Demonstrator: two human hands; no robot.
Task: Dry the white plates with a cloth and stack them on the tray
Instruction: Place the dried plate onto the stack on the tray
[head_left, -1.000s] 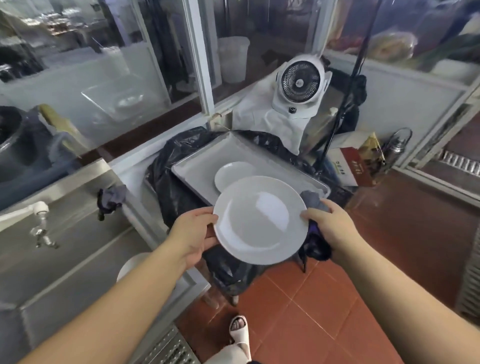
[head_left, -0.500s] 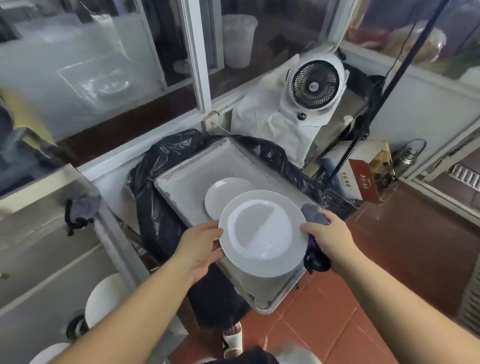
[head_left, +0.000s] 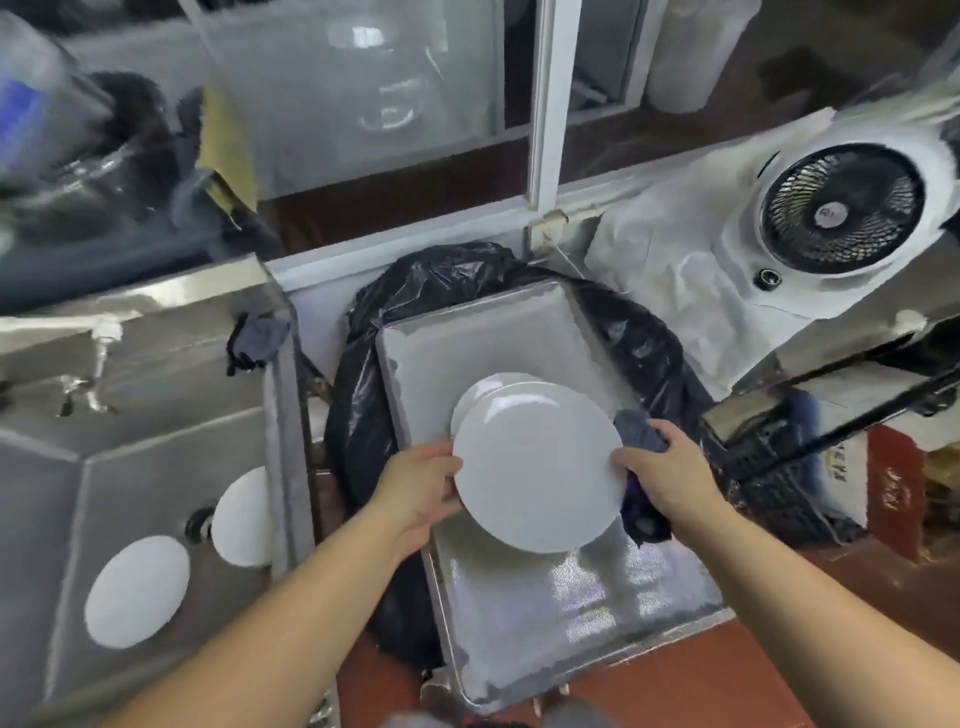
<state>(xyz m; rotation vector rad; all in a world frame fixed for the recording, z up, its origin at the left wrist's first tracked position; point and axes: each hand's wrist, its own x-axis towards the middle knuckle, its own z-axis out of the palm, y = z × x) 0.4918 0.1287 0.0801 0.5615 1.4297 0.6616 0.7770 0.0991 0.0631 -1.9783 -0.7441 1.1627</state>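
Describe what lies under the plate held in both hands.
Under the held plate a second white plate's far edge shows, lying on the metal tray. The rest is covered.

metal tray (head_left: 488, 338), white plate (head_left: 480, 387) on it

A plate (head_left: 537, 467) is held over the middle of the tray (head_left: 467, 353), the left hand (head_left: 415, 488) at its left edge and the right hand (head_left: 670, 473) at its right edge, with a cloth (head_left: 641, 431) under the right hand. Behind it a second plate (head_left: 480, 387) lies on the tray. The tray sits on a bag-lined bin (head_left: 441, 280). Left of the bin, two more plates (head_left: 137, 590) (head_left: 241, 517) lie in the sink (head_left: 156, 374), near its front right corner. A rag (head_left: 257, 340) hangs on the sink's right wall. A fan (head_left: 841, 208) stands behind and right of the tray.
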